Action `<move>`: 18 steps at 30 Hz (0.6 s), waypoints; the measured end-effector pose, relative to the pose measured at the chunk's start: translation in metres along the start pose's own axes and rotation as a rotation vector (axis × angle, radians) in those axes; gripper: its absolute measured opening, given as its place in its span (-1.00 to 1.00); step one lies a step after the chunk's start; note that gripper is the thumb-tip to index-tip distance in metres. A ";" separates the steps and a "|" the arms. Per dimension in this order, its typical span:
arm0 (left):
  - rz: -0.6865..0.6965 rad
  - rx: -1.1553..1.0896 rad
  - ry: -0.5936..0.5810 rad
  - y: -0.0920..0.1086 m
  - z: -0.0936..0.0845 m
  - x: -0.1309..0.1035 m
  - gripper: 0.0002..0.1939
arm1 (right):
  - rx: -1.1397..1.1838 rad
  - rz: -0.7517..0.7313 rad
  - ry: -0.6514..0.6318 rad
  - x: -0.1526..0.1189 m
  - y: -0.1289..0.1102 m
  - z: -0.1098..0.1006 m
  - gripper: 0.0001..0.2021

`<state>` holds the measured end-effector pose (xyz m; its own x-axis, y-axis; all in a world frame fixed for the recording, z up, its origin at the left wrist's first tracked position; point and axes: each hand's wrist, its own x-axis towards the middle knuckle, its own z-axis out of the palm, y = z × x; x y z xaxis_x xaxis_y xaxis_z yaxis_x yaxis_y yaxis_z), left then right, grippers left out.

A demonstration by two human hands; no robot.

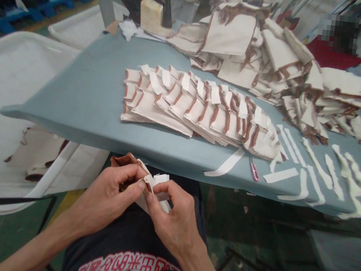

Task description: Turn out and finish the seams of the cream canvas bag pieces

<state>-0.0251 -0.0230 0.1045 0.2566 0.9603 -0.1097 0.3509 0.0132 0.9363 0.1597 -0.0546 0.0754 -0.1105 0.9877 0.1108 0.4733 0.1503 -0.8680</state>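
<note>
Over my lap, at the table's near edge, I hold a cream fabric piece with brown trim (128, 159), its rim folded up between both hands. My left hand (107, 194) is closed, thumb and forefinger pinching the rim. Close against it, my right hand (176, 213) is also closed, its thumb and forefinger on the same edge. A short white strip (161, 177) shows at the right forefinger. The lower part of the piece is hidden behind my hands.
Overlapping cream pieces with brown trim (177, 104) lie in rows on the blue-grey table (85, 81). Behind them rises a heap of similar pieces (231, 32). Loose white strips (301, 186) and a pink cutter (254, 170) lie at right. A white bin (8, 68) stands left.
</note>
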 end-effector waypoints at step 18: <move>-0.219 0.254 0.182 -0.026 0.009 -0.019 -0.68 | -0.028 0.050 0.052 -0.015 0.012 0.046 -0.81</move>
<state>-0.0314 -0.0434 0.0792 -0.0050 0.9764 -0.2159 0.5979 0.1760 0.7820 0.1266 -0.0695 0.0411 -0.0412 0.9948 0.0929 0.5015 0.1010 -0.8592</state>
